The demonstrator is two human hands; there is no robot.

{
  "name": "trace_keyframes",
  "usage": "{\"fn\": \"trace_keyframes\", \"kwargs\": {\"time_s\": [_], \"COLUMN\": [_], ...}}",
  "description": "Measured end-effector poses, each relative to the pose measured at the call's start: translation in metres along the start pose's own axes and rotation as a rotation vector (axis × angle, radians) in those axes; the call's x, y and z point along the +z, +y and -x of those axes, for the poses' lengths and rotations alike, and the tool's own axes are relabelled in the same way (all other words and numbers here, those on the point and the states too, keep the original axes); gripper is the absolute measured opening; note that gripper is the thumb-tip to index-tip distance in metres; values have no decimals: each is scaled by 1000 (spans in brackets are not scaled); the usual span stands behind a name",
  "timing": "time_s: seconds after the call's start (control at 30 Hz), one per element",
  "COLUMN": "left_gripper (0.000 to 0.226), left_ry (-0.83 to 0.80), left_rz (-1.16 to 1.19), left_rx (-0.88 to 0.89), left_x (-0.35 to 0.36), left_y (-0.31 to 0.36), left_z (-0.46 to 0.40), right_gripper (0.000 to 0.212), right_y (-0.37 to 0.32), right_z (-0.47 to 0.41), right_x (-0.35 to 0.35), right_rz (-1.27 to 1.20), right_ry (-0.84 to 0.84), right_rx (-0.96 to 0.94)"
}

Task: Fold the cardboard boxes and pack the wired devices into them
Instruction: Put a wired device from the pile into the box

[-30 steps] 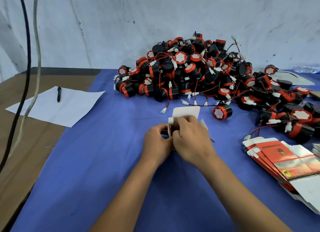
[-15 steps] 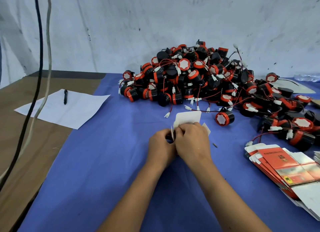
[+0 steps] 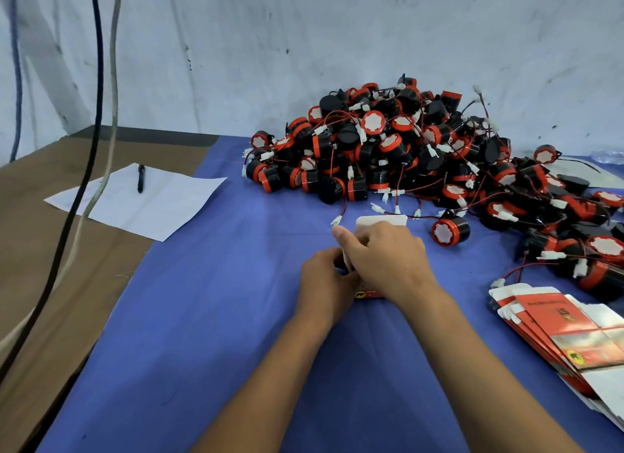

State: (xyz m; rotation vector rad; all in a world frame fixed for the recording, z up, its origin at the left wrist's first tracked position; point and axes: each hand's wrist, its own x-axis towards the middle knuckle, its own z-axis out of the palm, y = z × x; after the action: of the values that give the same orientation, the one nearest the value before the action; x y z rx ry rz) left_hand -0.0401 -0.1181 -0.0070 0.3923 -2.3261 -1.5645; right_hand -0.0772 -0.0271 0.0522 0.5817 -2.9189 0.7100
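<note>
Box: small cardboard box (image 3: 381, 221) held just above the blue bench (image 3: 209, 334) at its middle, white top flap standing up past the knuckles, a strip of red printed side showing below the wrists.
Left hand: left hand (image 3: 322, 280) curled around the near left side of the box, fingers clamped on it.
Right hand: right hand (image 3: 385, 261) wrapped over the top and right side, fingers clamped on the box, thumb stretched out toward the left.
Step in hand: folding, by the look of it; flaps not yet tucked, nothing packed yet.
Next move: likely pressing the standing flap down and tucking it in, then reaching for one device; calls for a firm hold on the sides so the thin card stays square.
Devices: heap of black-and-red wired devices (image 3: 398, 148) at the back of the bench, one loose device (image 3: 450, 231) just right of the hands, white plugs on red wires trailing toward the box.
Flat boxes: stack of unfolded boxes (image 3: 567, 324) at the right, near the bench edge.
Open room: bare blue cloth to the left and toward the body; paper (image 3: 141, 199) with a pen (image 3: 140, 178) well apart at the left; hanging cables (image 3: 98, 114) at far left.
Snag risk: loose wires near the flap.
</note>
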Motion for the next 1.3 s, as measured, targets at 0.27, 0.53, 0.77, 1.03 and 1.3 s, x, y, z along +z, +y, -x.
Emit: {"fn": "trace_keyframes", "kwargs": {"time_s": [0.27, 0.53, 0.77, 1.03, 1.3], "left_gripper": [37, 27, 29, 38, 32], "left_ry": [-2, -244, -223, -235, -290], "left_rz": [49, 138, 132, 165, 182], "left_rx": [6, 5, 6, 18, 11], "left_x": [2, -16, -14, -15, -18], "left_y": [-8, -12, -16, -19, -19], "left_z": [-2, -3, -5, -7, -8], "right_gripper": [45, 15, 17, 29, 16], "right_y": [10, 30, 49, 56, 61], "right_z": [-1, 7, 17, 24, 21], "right_x": [1, 6, 17, 6, -10], "right_rz": [-152, -207, -58, 44, -106], "right_ry": [73, 132, 131, -43, 155], "right_rx": [-4, -127, -402, -509, -571]}}
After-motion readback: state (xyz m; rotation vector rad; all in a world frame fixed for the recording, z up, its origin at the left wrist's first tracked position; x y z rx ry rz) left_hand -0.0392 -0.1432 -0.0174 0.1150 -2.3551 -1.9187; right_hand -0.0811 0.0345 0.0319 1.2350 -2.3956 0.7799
